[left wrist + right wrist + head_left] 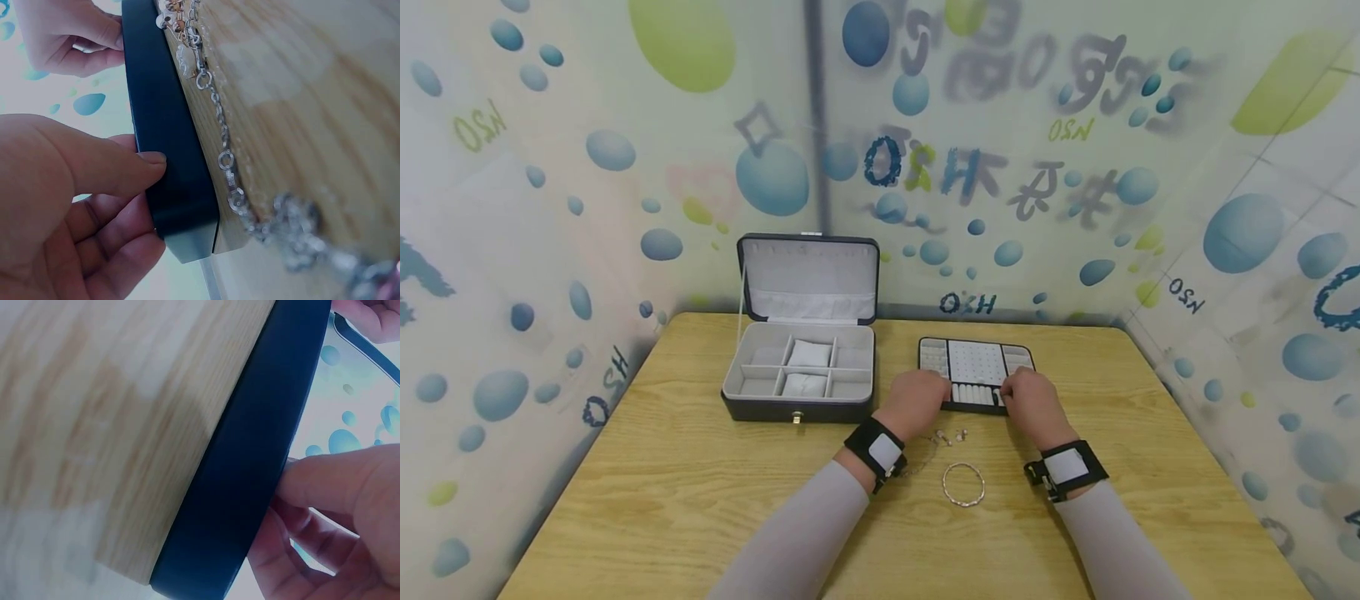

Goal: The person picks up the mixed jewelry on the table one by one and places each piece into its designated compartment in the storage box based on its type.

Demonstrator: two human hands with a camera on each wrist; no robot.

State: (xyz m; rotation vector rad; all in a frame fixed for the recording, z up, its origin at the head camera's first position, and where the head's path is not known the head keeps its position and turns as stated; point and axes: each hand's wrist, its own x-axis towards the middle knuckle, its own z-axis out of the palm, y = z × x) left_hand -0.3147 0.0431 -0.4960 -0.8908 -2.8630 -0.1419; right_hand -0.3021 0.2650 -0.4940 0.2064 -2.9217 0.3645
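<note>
Tray (976,363) out of open box (800,369), flat on table (700,500). Left hand (914,402) and right hand (1032,404) grasping tray's near corners. Bracelet (963,484), chain (220,144) not yet stowed.

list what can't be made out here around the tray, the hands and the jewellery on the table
- Tray front corners: head view, covered by the left hand and right hand.
- Small jewellery pieces: head view, too small to identify.
- Chain: left wrist view, near end blurred; head view, partly behind the left wrist.
- Tray compartments: both wrist views show only the dark outer wall.
- Jewellery box drawer contents: hidden, closed.
- Bangle: detail too small.
</note>
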